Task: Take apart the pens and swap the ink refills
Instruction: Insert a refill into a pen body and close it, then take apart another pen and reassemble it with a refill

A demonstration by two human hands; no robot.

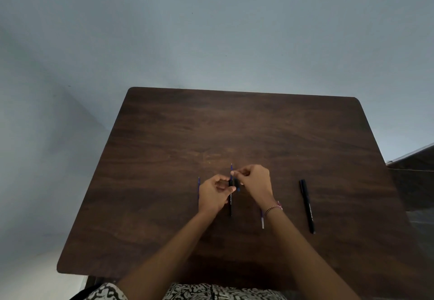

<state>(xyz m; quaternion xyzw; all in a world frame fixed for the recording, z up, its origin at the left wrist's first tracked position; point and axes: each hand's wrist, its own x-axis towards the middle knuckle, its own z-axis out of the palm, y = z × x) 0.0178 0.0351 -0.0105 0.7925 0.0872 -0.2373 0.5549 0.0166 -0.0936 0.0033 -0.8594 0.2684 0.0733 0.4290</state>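
1. Roughly midway: left hand (212, 195) grips black barrel (230, 202), right hand (254, 182) pinches refill (231, 170) at its mouth.
2. Spare refill (198, 188) lies left; second pen (307, 205) right, still assembled.

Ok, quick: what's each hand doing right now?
Left hand: closed on the black pen barrel.
Right hand: pinching the refill at the barrel's top.

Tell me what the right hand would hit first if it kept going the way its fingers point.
The right hand points left, so it would likely meet the black pen barrel with its refill, then the left hand.
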